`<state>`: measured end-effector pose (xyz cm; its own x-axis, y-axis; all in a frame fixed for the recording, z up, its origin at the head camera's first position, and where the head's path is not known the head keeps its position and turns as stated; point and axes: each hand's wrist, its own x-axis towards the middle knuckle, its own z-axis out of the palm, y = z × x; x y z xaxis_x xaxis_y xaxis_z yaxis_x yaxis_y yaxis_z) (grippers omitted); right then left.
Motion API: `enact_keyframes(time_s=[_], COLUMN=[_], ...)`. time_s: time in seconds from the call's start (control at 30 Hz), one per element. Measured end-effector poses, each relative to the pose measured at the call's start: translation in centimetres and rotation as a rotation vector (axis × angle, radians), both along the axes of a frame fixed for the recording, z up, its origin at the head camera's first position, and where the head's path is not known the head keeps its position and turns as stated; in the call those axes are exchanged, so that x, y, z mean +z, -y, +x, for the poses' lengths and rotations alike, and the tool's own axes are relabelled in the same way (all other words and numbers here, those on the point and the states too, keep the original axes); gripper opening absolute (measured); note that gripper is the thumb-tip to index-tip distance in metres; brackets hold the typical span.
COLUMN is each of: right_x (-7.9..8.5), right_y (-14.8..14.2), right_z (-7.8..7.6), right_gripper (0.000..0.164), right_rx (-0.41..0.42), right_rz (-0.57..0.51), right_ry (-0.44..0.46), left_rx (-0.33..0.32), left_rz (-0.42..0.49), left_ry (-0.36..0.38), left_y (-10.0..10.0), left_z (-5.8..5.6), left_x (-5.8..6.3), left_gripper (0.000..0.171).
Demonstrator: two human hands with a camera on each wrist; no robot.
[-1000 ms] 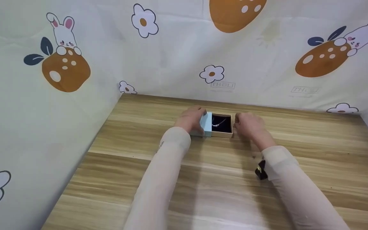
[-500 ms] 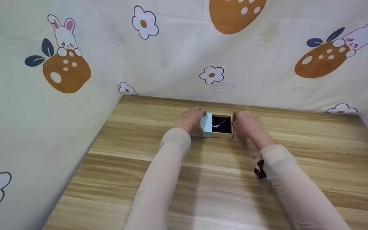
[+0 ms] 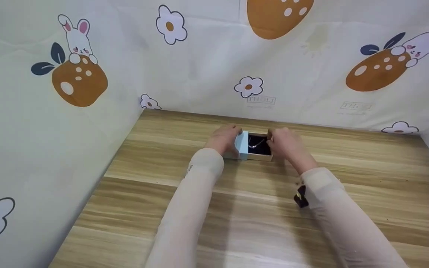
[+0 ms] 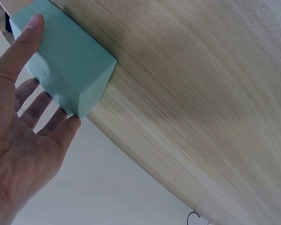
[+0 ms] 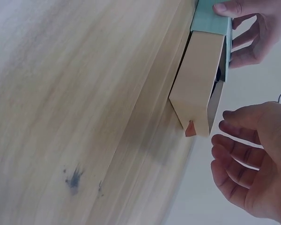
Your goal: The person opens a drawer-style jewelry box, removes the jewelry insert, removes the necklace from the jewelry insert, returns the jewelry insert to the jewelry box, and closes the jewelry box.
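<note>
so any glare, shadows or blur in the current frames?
Head: pale glare on the table at bottom centre, shadows beside both sleeves, chain too small for detail. Left wrist: tabletop paler at top right. Right wrist: soft shadow beside the box. No obvious smear.

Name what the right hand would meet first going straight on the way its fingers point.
Likely the cardboard drawer, partly out of the blue cover, at its end or dark lining; the right hand's height and gap are unclear.
</note>
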<state>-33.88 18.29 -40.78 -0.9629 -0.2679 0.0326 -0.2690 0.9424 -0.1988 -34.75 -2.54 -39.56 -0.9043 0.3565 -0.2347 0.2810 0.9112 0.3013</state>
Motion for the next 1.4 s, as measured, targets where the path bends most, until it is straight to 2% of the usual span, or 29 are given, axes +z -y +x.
enact_keyframes(time_s=[0.27,0.43,0.63,0.8,1.13,1.4], right_x=[-0.4,-0.6,-1.1,-1.5,-2.0,-2.0], right_y=[0.8,1.4,1.5,1.6,2.2,2.7], right_z=[-0.3,-0.4,-0.2,-0.1,-0.3,-0.6], right_gripper=[0.019,0.018,0.017,0.019,0.035,0.043], right_rx=[0.034,0.061,0.134,0.189,0.183,0.17], right_rz=[-0.022,-0.043,-0.08,-0.086,-0.045,0.023], right_ry=[-0.029,-0.057,-0.078,-0.095,-0.006,0.04], left_rx=[-0.011,0.01,0.017,-0.006,-0.013,0.0], left_rz=[-0.003,0.001,0.005,0.004,-0.02,0.002], left_ry=[-0.003,0.003,0.017,0.002,0.0,0.001], left_y=[0.0,-0.2,-0.3,-0.2,-0.2,0.0], left_z=[0.0,0.0,0.2,0.3,0.1,0.3], left_x=[0.0,0.1,0.2,0.3,0.2,0.3], left_gripper=[0.078,0.078,0.078,0.078,0.078,0.078])
